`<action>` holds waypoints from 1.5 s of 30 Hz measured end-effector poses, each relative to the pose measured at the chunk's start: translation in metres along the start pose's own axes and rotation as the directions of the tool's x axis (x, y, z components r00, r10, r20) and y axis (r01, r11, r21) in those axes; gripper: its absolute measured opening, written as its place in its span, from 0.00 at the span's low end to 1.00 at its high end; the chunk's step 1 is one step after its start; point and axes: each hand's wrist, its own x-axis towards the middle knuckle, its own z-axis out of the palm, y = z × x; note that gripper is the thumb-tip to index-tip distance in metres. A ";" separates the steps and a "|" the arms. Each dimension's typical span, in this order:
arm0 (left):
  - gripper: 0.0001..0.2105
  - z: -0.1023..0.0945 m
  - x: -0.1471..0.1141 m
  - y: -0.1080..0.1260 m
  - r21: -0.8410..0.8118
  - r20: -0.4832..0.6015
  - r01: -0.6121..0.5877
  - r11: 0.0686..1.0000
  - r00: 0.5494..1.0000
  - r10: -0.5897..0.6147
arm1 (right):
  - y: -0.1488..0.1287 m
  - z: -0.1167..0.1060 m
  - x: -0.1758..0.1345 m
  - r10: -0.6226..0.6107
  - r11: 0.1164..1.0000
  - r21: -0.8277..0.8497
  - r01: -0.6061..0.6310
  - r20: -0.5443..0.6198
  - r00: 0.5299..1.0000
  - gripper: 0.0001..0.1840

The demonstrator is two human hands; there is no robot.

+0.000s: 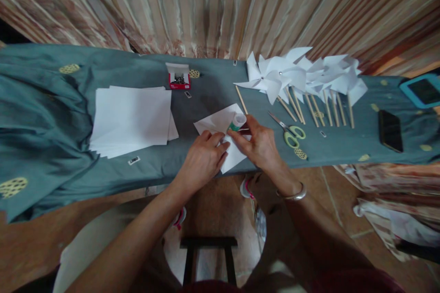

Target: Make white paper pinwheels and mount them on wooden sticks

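A cut and partly folded white paper [216, 119] lies at the front edge of the cloth-covered table, its points spread out. My left hand [206, 153] rests on its near side, fingers bent and pressed together on the paper by its middle. In my right hand [257, 142] is a glue stick [237, 122] with a green-and-white barrel, held tilted over the paper. The right thumb reaches down to the paper close to the left fingertips. Where the two hands meet, the fingers partly hide the paper's centre.
Left lies a stack of white sheets [134, 116]; behind stands an open red box [179, 80] of small metal pieces. Several paper pinwheels [292, 75] on wooden sticks lie back right. Green-handled scissors [290, 133], a black phone [390, 131] and a blue-framed device [421, 90] are rightward.
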 end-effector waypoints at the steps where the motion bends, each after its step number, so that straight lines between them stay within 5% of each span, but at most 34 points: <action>1: 0.11 0.000 0.000 0.000 0.001 -0.004 -0.003 1.000 1.000 0.003 | 0.000 0.000 0.000 -0.002 1.000 0.001 0.002 -0.003 1.000 0.16; 18: 0.12 0.000 0.000 -0.001 -0.011 0.004 -0.004 1.000 1.000 0.004 | -0.005 -0.009 0.002 -0.067 0.997 -0.025 0.068 0.060 0.996 0.09; 45: 0.12 -0.001 0.000 0.000 0.024 0.017 -0.012 1.000 1.000 0.011 | 0.001 -0.002 0.000 -0.054 0.998 -0.035 0.054 -0.015 0.998 0.11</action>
